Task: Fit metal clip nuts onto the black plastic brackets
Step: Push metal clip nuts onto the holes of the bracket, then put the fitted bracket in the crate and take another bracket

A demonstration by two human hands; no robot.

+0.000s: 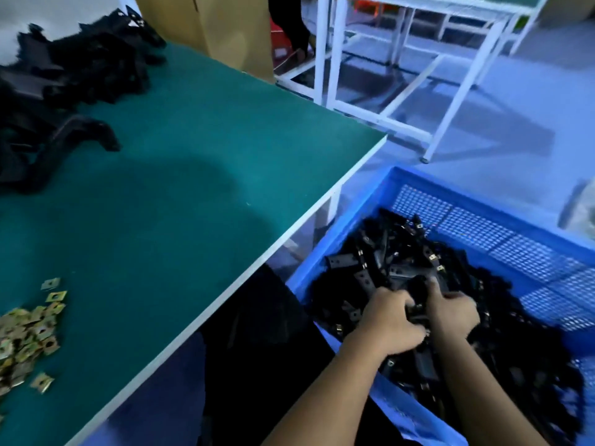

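Head view: both hands in blue crate point(483, 207) beside green table point(193, 175). Left hand point(388, 320) and right hand point(452, 312), fingers curled, clamp black brackets point(418, 309) atop the crate's clipped heap. Step, judged: depositing finished pieces. Loose clip nuts point(25, 336) and bare brackets point(64, 78) wait on table; next move calls for reaching back there.

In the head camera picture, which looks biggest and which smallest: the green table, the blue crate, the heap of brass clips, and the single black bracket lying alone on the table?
1. Green table
2. Blue crate
3. Heap of brass clips and the lone black bracket: they look alike in size, and the clips lie nearer the camera and run off the frame, so no ranking.
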